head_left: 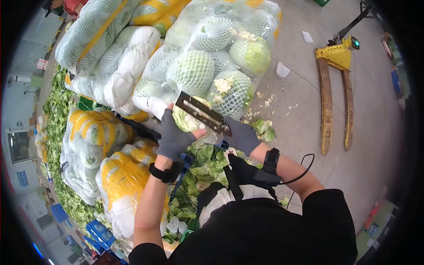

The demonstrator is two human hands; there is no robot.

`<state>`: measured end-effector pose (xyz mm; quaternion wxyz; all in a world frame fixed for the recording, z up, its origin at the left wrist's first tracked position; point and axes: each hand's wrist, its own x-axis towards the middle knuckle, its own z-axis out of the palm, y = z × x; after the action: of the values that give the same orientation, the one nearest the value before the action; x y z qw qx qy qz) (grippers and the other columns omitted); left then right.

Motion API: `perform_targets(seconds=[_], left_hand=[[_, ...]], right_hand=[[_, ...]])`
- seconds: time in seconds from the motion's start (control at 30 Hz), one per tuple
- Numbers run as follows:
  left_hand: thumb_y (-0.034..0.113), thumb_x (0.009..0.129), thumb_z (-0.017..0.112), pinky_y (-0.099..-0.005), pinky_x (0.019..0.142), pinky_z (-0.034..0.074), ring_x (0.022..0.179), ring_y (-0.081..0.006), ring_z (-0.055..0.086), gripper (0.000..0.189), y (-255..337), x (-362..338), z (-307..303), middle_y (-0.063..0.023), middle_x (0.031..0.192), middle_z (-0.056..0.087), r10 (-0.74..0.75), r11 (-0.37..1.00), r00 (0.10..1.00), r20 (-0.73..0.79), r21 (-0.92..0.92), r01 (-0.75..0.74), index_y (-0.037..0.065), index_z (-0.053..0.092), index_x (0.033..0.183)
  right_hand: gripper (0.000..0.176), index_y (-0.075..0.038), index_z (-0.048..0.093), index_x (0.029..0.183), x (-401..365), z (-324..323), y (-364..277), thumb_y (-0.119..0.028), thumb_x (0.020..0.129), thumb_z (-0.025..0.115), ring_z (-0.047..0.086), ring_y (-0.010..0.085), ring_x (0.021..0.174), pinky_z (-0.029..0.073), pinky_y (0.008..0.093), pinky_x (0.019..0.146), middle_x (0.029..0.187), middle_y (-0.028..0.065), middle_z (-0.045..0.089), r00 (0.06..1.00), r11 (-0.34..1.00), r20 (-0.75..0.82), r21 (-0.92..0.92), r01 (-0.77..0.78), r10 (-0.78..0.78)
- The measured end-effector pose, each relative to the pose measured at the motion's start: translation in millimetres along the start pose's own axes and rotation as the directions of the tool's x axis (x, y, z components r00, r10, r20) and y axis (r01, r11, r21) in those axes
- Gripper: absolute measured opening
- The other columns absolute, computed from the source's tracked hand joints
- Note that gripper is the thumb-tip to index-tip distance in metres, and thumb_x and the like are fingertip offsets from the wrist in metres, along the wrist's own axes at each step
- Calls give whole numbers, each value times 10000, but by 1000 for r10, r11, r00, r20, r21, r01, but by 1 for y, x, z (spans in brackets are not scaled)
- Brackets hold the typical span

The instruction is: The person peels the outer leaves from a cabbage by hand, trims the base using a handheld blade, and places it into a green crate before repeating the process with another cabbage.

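Observation:
My right hand (242, 136), in a grey fingerless glove, grips the handle of a dark, broad-bladed cleaver (201, 112). The blade slants up and left across a pale green cabbage (184, 122), covering part of it. On the cabbage's near left side is my left hand (173, 138), gloved the same way, with its thumb and fingers around it. Just beyond the blade, a clear plastic bag holds several cabbages in white foam nets (191, 73). Bits of cut leaf lie on the bag.
More bagged cabbages (90, 150) are stacked to the left. Loose leaves (205, 170) cover the ground below my hands, with another leaf heap (57, 115) at far left. A yellow pallet jack (333, 56) stands on the concrete floor to the right. Scraps lie nearby.

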<state>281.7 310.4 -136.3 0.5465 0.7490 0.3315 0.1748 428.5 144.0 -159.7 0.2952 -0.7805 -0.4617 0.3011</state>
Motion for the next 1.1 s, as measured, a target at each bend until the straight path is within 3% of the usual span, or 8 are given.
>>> perform_targets(seconds=[0.27,0.47,0.53,0.6,0.67,0.73,0.8,1.1], left_hand=[[350,505,820,-405,911,355,1053,-383,408,982,36,-4,26,-262,1129,403,7,935,965,-263,344,86,-64,294,1223],[371,500,816,-410,917,343,1058,-386,403,1008,36,-10,34,-278,1156,373,-54,931,938,-342,322,171,-58,279,1237],[384,499,816,-408,914,352,1056,-393,402,1038,44,-20,46,-278,1167,357,37,833,940,-340,530,158,-59,258,1254],[374,503,818,-403,919,356,1073,-370,401,1052,20,-21,37,-265,1189,338,91,866,936,-340,491,94,-54,239,1270],[345,500,826,-398,932,349,1088,-321,402,1034,-19,-25,26,-241,1186,344,108,975,948,-300,218,-43,-52,253,1264],[244,531,825,-387,935,369,1105,-273,415,1011,-18,-37,20,-203,1194,363,115,990,958,-261,113,-88,-29,206,1283],[132,568,799,-368,924,399,1110,-254,435,1003,-4,-49,20,-171,1210,371,75,911,984,-159,-390,-132,-2,133,1306],[99,655,740,-340,918,396,1097,-237,449,881,-13,-41,19,-165,1214,394,29,919,955,-295,-368,-141,24,156,1311]], right_hand=[[296,-93,549,979,35,-17,1,-184,700,587,592,334,769,467,406,679,798,156,615,984,970,73,-196,-147,163],[282,-72,575,969,47,-27,-17,-212,725,565,596,324,840,464,398,718,867,171,620,971,963,137,-216,-164,196],[307,-81,570,971,79,-19,-19,-228,704,608,594,327,835,465,393,717,848,175,618,920,912,223,-333,-239,323],[298,-70,557,949,79,-20,-17,-251,715,597,590,340,834,463,398,715,849,179,615,963,953,217,-289,-92,158],[296,-69,541,947,59,-9,-23,-269,730,571,587,351,827,460,405,700,842,179,612,994,973,-11,-205,-108,108],[308,-80,511,1002,37,-16,-35,-249,747,550,582,350,836,455,406,692,858,179,606,991,986,59,-130,-109,117],[310,-90,506,1028,22,-15,-34,-222,751,548,587,338,837,459,397,707,877,177,606,986,984,114,-144,-105,122],[256,-8,640,875,79,-22,-47,-162,696,543,600,330,859,469,375,749,909,223,607,959,940,259,-342,-20,114]])
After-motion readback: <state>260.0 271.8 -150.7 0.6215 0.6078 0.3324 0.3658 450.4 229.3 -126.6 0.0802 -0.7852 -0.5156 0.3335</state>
